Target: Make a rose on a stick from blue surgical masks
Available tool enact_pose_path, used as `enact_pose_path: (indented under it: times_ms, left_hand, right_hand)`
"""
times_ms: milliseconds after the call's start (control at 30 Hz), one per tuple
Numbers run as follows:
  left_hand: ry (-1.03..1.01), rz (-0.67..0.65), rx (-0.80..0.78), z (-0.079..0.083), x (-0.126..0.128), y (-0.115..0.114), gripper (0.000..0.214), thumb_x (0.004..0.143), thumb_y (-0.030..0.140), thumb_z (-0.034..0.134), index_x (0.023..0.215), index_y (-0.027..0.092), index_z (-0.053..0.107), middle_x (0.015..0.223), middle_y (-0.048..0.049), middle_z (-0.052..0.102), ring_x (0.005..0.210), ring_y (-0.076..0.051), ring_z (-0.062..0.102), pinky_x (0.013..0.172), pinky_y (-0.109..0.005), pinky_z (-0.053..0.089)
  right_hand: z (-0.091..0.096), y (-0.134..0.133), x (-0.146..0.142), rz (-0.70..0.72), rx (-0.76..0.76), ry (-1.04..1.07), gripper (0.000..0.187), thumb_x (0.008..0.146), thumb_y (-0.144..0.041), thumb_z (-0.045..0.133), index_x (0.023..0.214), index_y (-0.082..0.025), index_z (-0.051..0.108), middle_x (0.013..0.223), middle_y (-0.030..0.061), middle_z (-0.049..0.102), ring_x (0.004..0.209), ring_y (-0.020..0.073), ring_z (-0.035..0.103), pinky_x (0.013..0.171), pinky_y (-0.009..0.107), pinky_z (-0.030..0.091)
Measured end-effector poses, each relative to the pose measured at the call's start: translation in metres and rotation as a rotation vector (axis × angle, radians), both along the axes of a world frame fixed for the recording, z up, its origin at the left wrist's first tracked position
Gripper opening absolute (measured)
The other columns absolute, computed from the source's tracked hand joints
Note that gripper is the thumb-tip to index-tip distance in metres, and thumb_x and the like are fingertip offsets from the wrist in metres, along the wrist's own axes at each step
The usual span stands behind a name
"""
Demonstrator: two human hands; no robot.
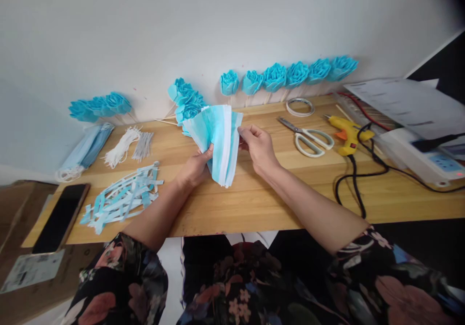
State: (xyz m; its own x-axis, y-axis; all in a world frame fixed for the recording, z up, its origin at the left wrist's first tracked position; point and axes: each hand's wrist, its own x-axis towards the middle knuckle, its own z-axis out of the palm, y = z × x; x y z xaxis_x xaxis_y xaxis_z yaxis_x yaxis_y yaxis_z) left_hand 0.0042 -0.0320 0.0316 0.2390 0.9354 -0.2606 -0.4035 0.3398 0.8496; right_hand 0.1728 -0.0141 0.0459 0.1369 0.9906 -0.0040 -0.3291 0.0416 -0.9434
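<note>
Above the middle of the wooden table I hold fanned, light-blue face mask sheets [220, 143] with white inner layers. My left hand [198, 165] is closed on their lower left side, thumb in front; its other fingers are hidden behind the sheets. At the right edge, my right hand [258, 146] pinches the upper part of a sheet between thumb and fingers. Just behind the sheets lie several blue flowers [186, 96] made of the same kind of material, partly covered by what I hold.
More blue flowers [275, 77] lean on the wall. Scissors [308, 138], a tape roll [300, 107] and a yellow glue gun [348, 133] with its cord lie right. Left are cut strips [125, 196], white ear loops [121, 147], wires [143, 146], masks [87, 146] and a phone [61, 218].
</note>
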Motion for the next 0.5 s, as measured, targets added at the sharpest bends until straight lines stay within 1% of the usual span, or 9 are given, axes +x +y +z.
enact_pose_path:
  times_ms: [100,167,233,300,367,433,500]
  left_hand:
    - [-0.003,0.009,0.048,0.001,0.0,0.0,0.036,0.07,0.039,0.089,0.095,0.017,0.074,0.083,-0.0052,0.078,0.104,-0.03,0.074,0.095,-0.042,0.062]
    - [-0.003,0.005,0.053,0.001,0.0,0.0,0.036,0.069,0.04,0.09,0.093,0.018,0.074,0.079,-0.0042,0.077,0.101,-0.03,0.075,0.094,-0.041,0.062]
    - [0.007,-0.005,0.054,0.001,0.001,0.001,0.038,0.069,0.042,0.09,0.094,0.018,0.075,0.08,-0.0044,0.077,0.102,-0.03,0.075,0.095,-0.04,0.062]
    - [0.043,-0.008,0.06,0.0,0.001,0.002,0.042,0.07,0.047,0.089,0.096,0.018,0.075,0.086,-0.0057,0.079,0.106,-0.031,0.074,0.097,-0.041,0.06]
    - [0.113,0.03,0.087,-0.004,0.0,0.005,0.048,0.068,0.053,0.089,0.096,0.017,0.076,0.091,-0.0068,0.08,0.107,-0.032,0.073,0.098,-0.041,0.058]
    - [0.194,0.096,0.143,-0.008,-0.003,0.007,0.051,0.068,0.058,0.088,0.096,0.016,0.076,0.095,-0.0075,0.08,0.108,-0.033,0.072,0.098,-0.041,0.056]
    - [0.26,0.152,0.218,-0.013,-0.005,0.009,0.05,0.071,0.06,0.084,0.095,0.016,0.076,0.096,-0.0071,0.079,0.108,-0.032,0.071,0.096,-0.039,0.055]
  right_hand:
    - [-0.002,0.001,0.0,0.009,-0.003,0.003,0.032,0.076,-0.039,0.078,0.065,-0.022,0.054,0.061,-0.0043,0.058,0.057,0.0096,0.055,0.053,0.023,0.048]
    - [-0.002,0.002,0.001,0.006,0.01,0.002,0.028,0.075,-0.038,0.079,0.073,-0.023,0.056,0.062,-0.0049,0.06,0.058,0.0103,0.057,0.053,0.023,0.048]
    - [-0.002,0.003,0.002,-0.002,0.042,-0.003,0.027,0.075,-0.037,0.079,0.084,-0.025,0.057,0.062,-0.0067,0.061,0.059,0.0112,0.059,0.053,0.023,0.048]
    - [-0.001,0.003,0.003,-0.015,0.086,-0.022,0.027,0.077,-0.037,0.078,0.091,-0.026,0.057,0.062,-0.0079,0.06,0.06,0.0118,0.059,0.054,0.023,0.048]
    - [0.0,0.002,0.003,-0.023,0.133,-0.057,0.023,0.08,-0.038,0.075,0.091,-0.027,0.058,0.064,-0.0071,0.059,0.062,0.0119,0.06,0.054,0.023,0.049]
    - [0.002,0.0,0.004,-0.004,0.177,-0.09,0.021,0.084,-0.043,0.072,0.089,-0.027,0.061,0.072,-0.0045,0.061,0.069,0.0125,0.062,0.056,0.023,0.05]
    - [0.004,-0.003,0.005,0.044,0.215,-0.112,0.025,0.087,-0.05,0.069,0.091,-0.027,0.064,0.082,-0.0014,0.064,0.079,0.0141,0.063,0.058,0.024,0.053]
